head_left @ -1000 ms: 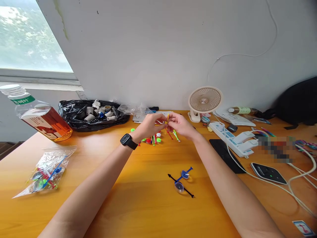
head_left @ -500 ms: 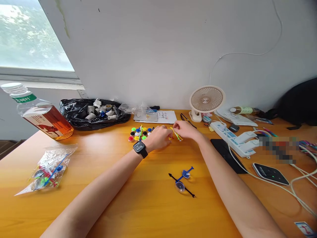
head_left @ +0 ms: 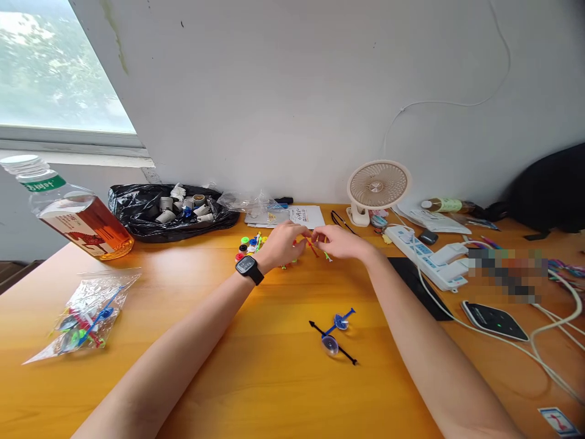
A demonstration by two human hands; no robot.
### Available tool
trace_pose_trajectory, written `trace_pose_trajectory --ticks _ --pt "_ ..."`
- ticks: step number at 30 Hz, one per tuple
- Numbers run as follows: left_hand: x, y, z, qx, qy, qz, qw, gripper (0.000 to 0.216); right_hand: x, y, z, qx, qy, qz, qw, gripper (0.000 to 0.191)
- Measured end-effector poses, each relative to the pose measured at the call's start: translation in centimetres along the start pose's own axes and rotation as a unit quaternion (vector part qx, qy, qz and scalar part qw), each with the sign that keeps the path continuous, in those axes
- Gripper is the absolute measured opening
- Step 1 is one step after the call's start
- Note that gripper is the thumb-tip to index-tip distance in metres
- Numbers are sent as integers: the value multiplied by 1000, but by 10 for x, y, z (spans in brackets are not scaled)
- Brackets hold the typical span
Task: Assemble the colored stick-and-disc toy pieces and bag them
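My left hand [head_left: 284,244], with a black watch [head_left: 247,266] on its wrist, has its fingers curled in towards my right hand [head_left: 337,242]. The fingertips of both almost meet. Between them a thin red plastic stick [head_left: 312,247] slants down. A green-tipped stick [head_left: 328,256] pokes out under my right hand, whose fingers are closed on the thin sticks. Coloured suction-cup discs [head_left: 244,249] lie left of my left hand, partly hidden by it. Nearer me are a black toy arrow [head_left: 348,355] and a blue one [head_left: 351,313], each with a clear suction cup.
A clear bag of similar parts [head_left: 89,320] and a tilted-looking drink bottle [head_left: 86,219] are at the left. Behind stand a black plastic bag [head_left: 132,213] and a small fan [head_left: 379,186]. A power strip [head_left: 423,259], cables and a black device [head_left: 495,320] occupy the right.
My left hand has shifted slightly left and up, its fingers turned more towards my right hand. A red stick now shows between the hands, where yellow and green ones showed before.
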State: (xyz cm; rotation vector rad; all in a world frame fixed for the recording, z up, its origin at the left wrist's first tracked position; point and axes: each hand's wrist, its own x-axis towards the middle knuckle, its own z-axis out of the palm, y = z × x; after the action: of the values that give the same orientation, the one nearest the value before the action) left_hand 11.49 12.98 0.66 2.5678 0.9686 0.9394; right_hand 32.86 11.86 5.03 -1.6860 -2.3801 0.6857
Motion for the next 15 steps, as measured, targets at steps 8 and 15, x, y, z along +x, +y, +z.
trace_pose_trajectory --ticks 8,15 --pt "2 -26 -22 15 -24 -49 998 26 20 7 35 22 43 -15 999 19" --pt "-2 -30 -23 38 -92 -45 994 30 26 8 44 52 62 -42 996 4"
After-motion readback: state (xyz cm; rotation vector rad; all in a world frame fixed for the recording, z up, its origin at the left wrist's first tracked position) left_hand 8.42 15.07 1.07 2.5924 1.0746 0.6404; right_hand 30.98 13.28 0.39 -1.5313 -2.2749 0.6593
